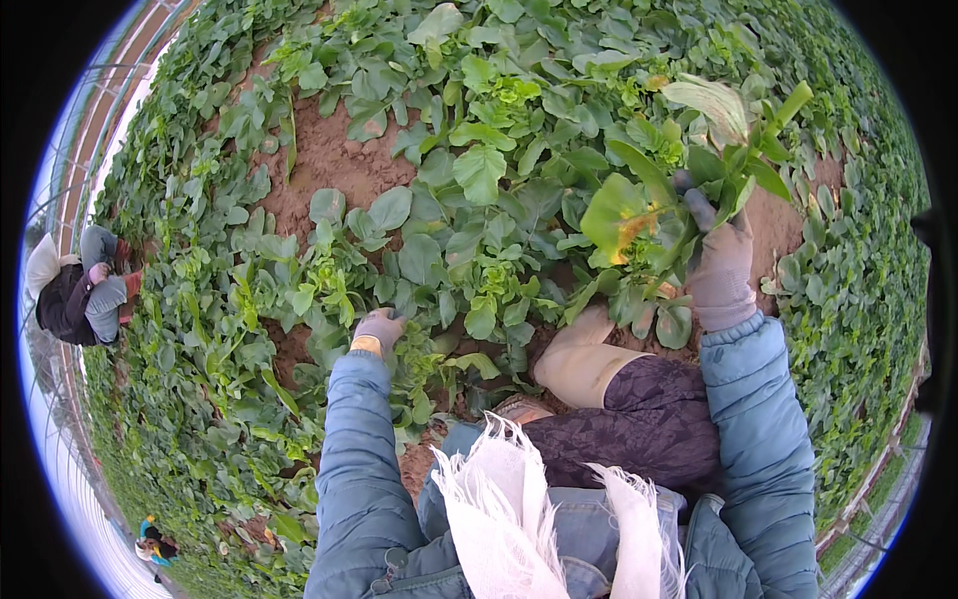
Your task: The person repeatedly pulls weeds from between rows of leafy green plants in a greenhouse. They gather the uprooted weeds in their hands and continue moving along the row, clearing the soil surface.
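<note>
Head view: the gloved right hand (720, 268) has its fingers closed around a bunch of leafy stalks (711, 163), which stands out from the fist at the upper right, in front of bare reddish soil (776, 235) and low green plants (479, 172). A broad yellowing leaf (611, 215) hangs on the bunch's left side. The gloved left hand (379, 327) is down among the foliage, its fingertips partly hidden by leaves; whether it grips anything I cannot tell. A white fringed scarf (494, 489) hangs between the blue padded sleeves (357, 429). Another person (68, 309) is at the far left.
</note>
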### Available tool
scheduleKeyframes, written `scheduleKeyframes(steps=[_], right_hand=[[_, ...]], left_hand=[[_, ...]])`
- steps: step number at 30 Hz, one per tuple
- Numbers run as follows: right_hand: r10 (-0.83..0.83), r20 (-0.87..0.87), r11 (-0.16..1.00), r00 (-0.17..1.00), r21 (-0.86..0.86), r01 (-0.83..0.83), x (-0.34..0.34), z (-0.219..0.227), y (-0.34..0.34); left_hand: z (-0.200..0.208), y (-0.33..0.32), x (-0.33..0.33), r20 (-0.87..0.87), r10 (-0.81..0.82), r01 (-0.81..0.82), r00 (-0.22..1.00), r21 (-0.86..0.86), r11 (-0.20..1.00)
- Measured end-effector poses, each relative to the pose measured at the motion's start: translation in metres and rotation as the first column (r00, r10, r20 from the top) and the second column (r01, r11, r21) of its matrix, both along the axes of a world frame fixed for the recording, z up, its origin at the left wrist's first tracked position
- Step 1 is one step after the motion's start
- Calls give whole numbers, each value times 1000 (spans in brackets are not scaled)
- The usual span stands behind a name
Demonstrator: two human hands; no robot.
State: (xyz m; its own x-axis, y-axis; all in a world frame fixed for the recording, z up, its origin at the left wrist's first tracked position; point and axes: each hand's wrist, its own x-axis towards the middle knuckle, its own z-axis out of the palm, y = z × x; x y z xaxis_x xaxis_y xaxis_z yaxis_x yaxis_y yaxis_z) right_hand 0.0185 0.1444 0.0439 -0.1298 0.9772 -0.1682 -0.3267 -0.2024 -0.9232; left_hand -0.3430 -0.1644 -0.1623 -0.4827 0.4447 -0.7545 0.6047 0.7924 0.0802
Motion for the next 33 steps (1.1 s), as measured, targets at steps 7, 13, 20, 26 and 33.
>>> scheduleKeyframes(steps=[7,13,20,26,33], right_hand=[[-33,-46,999,998,31,34,10,2,1],[-70,-21,997,997,-44,69,14,3,4],[-36,15,999,999,-32,37,5,3,3],[-11,-14,1000,1000,-28,10,1,-1,3],[-1,-1,1000,1000,-28,1,-1,-1,4]], left_hand=[[-3,52,13,1,-221,203,975,-402,893],[-29,34,15,-20,-110,104,994,-181,978],[-42,15,-11,353,347,-477,869,409,778],[-33,36,-26,813,225,-781,538,379,496],[-45,14,-32,830,381,-874,406,232,427]])
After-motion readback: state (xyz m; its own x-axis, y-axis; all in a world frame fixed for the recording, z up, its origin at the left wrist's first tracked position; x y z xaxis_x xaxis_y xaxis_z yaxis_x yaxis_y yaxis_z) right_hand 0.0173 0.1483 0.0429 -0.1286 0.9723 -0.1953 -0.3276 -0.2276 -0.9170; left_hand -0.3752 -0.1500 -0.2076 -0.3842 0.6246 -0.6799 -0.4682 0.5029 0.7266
